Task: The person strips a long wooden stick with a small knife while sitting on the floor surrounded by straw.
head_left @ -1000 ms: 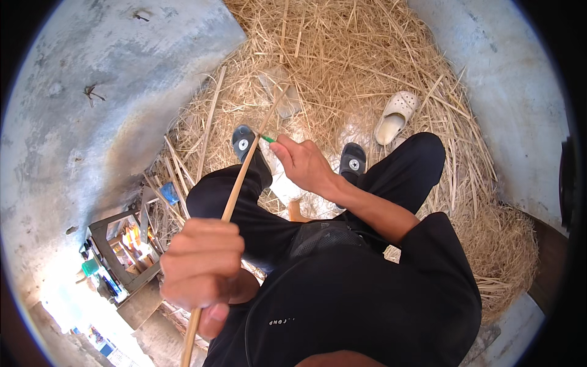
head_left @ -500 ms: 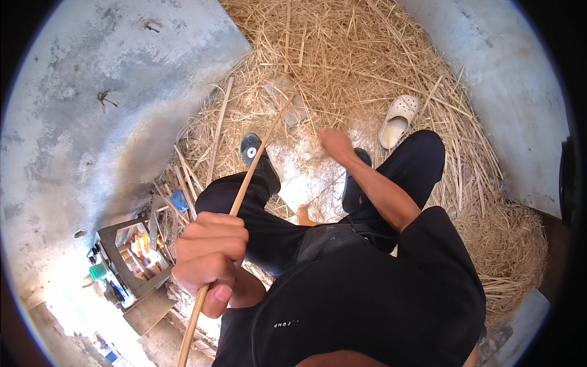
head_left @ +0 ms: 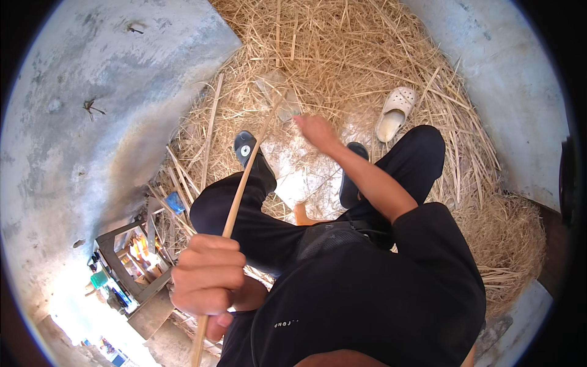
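A long, thin bamboo strip [head_left: 241,196] slants from the lower edge up toward the floor between my feet. My left hand [head_left: 208,275] is wrapped round its near part, close to my body. Its far end reaches a flat grey stone [head_left: 287,104] lying in the shavings. My right hand [head_left: 317,131], fingers closed, is just right of the strip's far end. Something small and greenish shows at its fingertips, too blurred to name. The right hand looks apart from the strip.
Pale straw-like shavings [head_left: 342,49] cover much of the floor. A cream clog [head_left: 394,116] lies beyond my right knee, and a dark slipper [head_left: 243,150] is on my left foot. Grey walls [head_left: 122,73] stand on both sides. A wooden frame [head_left: 113,251] sits lower left, near a blue object [head_left: 175,202].
My right hand has moved left and slightly away from me, toward the strip's far end. My left hand has drawn a little nearer my body, still round the bamboo strip. The view has shifted slightly.
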`<action>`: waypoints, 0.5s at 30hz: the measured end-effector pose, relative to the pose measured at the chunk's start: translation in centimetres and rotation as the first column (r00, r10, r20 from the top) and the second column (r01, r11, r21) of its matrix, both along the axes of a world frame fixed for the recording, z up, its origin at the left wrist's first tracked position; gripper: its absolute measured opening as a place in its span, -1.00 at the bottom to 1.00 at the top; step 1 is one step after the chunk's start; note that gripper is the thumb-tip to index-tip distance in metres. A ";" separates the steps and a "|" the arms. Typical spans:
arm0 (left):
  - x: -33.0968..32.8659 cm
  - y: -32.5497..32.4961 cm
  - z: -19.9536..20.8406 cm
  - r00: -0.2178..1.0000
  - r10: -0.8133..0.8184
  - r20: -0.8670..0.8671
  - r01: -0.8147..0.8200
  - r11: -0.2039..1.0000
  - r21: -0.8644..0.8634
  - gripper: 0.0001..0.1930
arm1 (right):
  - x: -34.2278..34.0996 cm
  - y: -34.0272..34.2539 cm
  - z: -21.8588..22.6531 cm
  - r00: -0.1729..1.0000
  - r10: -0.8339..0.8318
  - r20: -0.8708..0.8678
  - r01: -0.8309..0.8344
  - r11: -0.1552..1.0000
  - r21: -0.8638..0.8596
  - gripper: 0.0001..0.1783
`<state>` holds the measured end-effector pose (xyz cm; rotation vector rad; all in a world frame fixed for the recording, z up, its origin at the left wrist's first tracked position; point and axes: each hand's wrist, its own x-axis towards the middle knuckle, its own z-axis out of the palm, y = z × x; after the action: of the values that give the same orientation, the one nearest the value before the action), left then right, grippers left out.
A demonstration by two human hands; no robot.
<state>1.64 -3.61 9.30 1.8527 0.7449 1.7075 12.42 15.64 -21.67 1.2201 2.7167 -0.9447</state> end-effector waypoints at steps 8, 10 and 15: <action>-1.2 -0.1 -1.0 0.990 0.074 0.120 -0.074 0.997 0.000 -0.63 | 2.5 2.2 -5.7 0.976 -0.203 -0.073 0.203 0.979 -0.014 -0.57; -0.9 -0.2 -1.0 0.968 0.177 0.177 -0.183 0.983 0.019 -0.63 | -0.6 1.3 -0.3 0.927 -0.257 -0.275 0.204 0.957 -0.206 -0.53; -1.3 0.2 -0.6 0.998 0.020 0.054 -0.020 1.000 0.007 -0.65 | -2.6 -1.7 1.6 0.932 -0.039 -0.361 0.022 0.998 -0.053 -0.52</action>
<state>0.35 -3.36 8.67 1.8018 0.7386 1.7680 9.86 13.96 -20.07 1.1857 2.9276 -1.3546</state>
